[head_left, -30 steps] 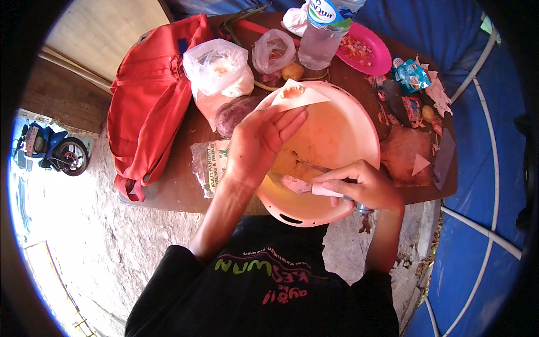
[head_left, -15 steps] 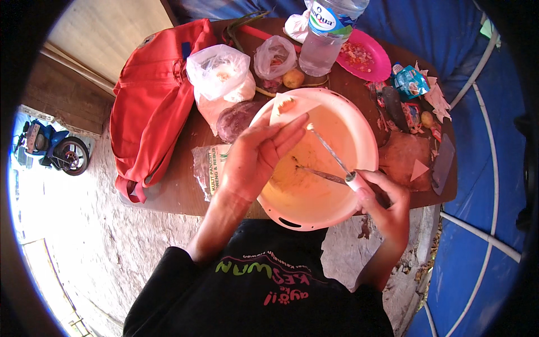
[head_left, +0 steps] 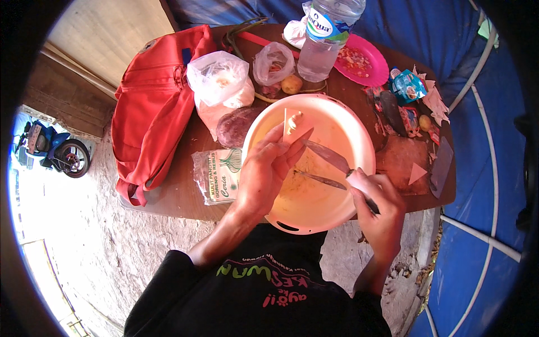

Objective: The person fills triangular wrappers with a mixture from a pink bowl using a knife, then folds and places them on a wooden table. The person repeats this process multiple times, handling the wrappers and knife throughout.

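Left hand pinching a pale peeled piece over the peach bowl, frame centre; right hand clamped on a knife; hands apart.

Your left hand sits mid-frame, fingers pinched together and pointing up. Your right hand, lower right, is curled in a fist, both forearms rising from the bottom edge.
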`<action>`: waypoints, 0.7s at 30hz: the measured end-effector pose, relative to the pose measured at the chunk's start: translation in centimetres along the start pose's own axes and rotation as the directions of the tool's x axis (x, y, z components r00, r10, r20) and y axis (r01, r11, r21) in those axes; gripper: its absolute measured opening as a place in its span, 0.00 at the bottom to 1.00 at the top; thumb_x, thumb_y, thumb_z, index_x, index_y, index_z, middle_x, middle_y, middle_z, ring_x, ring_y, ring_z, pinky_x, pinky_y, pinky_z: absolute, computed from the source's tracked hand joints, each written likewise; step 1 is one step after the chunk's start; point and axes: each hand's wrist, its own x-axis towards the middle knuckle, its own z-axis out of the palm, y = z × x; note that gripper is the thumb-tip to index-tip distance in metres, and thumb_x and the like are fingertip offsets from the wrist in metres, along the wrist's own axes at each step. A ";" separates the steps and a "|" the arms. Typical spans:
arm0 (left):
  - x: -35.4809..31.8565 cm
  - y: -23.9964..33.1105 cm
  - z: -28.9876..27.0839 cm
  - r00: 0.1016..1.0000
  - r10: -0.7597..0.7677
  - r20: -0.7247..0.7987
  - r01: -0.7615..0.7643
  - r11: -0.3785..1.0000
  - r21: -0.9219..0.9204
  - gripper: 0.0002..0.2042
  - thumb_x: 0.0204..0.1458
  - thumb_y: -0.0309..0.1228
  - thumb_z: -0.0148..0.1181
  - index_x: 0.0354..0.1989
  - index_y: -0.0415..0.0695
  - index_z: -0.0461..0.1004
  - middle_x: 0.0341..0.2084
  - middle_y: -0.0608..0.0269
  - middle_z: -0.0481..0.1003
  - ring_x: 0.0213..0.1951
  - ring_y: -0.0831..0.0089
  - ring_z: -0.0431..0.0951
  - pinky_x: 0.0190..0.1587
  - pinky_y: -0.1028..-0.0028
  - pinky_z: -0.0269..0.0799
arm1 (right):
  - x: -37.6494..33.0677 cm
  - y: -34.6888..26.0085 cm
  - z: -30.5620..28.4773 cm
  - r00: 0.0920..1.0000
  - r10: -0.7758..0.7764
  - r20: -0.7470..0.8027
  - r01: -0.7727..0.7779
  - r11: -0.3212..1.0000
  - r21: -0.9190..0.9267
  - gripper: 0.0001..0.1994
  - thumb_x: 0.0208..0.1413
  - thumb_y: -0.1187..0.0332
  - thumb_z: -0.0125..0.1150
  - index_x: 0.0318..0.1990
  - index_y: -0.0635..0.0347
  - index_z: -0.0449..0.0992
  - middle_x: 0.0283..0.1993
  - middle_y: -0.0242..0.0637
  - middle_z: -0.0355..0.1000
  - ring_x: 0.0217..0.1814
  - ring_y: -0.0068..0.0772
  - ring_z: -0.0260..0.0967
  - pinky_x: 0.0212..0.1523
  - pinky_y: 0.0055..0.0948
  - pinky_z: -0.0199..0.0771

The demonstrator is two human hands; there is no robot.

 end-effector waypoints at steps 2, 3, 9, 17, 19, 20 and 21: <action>0.2 0.2 -0.3 0.999 0.049 -0.005 -0.049 0.999 -0.004 0.26 0.63 0.25 0.39 0.70 0.30 0.50 0.67 0.46 0.59 0.69 0.58 0.60 0.74 0.62 0.50 | -0.6 0.1 -0.2 0.993 0.070 -0.099 -0.063 0.996 0.071 0.15 0.50 0.76 0.69 0.47 0.63 0.80 0.34 0.37 0.76 0.33 0.30 0.75 0.33 0.30 0.72; 0.3 0.5 -0.6 0.997 0.082 -0.001 -0.082 0.997 -0.005 0.27 0.62 0.24 0.38 0.70 0.30 0.50 0.67 0.46 0.59 0.69 0.57 0.60 0.74 0.61 0.49 | -1.1 0.2 -0.2 0.983 0.113 -0.141 -0.098 0.989 0.108 0.14 0.50 0.76 0.69 0.47 0.64 0.80 0.33 0.36 0.76 0.32 0.28 0.74 0.32 0.28 0.72; 0.5 0.2 -0.7 0.974 0.228 -0.006 -0.225 0.965 0.132 0.28 0.59 0.24 0.39 0.69 0.28 0.51 0.67 0.44 0.58 0.69 0.52 0.61 0.73 0.58 0.51 | -5.0 0.7 2.5 0.759 0.634 -0.145 -0.500 0.712 0.494 0.15 0.48 0.75 0.76 0.39 0.62 0.73 0.27 0.21 0.65 0.27 0.11 0.58 0.28 0.15 0.58; 2.3 -0.2 -0.1 0.982 0.178 0.067 -0.176 0.984 -0.031 0.29 0.57 0.25 0.39 0.69 0.28 0.50 0.67 0.45 0.59 0.68 0.53 0.62 0.73 0.59 0.51 | -2.6 1.9 2.6 0.801 0.500 -0.328 -0.371 0.845 0.384 0.12 0.54 0.75 0.70 0.43 0.65 0.73 0.34 0.28 0.70 0.33 0.17 0.63 0.35 0.19 0.65; 2.2 0.5 -0.5 0.977 0.202 0.066 -0.199 0.979 -0.047 0.28 0.58 0.25 0.39 0.68 0.27 0.50 0.67 0.44 0.59 0.68 0.52 0.63 0.73 0.60 0.54 | -1.8 0.9 0.0 0.873 0.472 -0.122 -0.431 0.864 0.259 0.10 0.54 0.74 0.69 0.42 0.65 0.75 0.36 0.31 0.72 0.35 0.22 0.66 0.38 0.23 0.68; 2.2 0.8 -0.7 0.976 0.216 0.033 -0.215 0.976 -0.013 0.28 0.58 0.25 0.39 0.68 0.26 0.51 0.66 0.42 0.60 0.68 0.50 0.62 0.72 0.59 0.54 | -1.2 0.5 -0.7 0.962 0.266 -0.055 -0.251 0.948 0.197 0.12 0.52 0.75 0.69 0.43 0.66 0.77 0.37 0.37 0.75 0.35 0.28 0.71 0.39 0.27 0.71; 2.1 1.0 -1.0 0.971 0.239 0.018 -0.239 0.971 0.011 0.28 0.58 0.24 0.40 0.67 0.25 0.51 0.65 0.40 0.60 0.68 0.48 0.62 0.72 0.58 0.54 | -0.7 0.0 -1.2 0.967 0.243 0.074 -0.253 0.952 0.174 0.13 0.51 0.75 0.69 0.44 0.67 0.78 0.37 0.39 0.75 0.37 0.33 0.74 0.40 0.29 0.72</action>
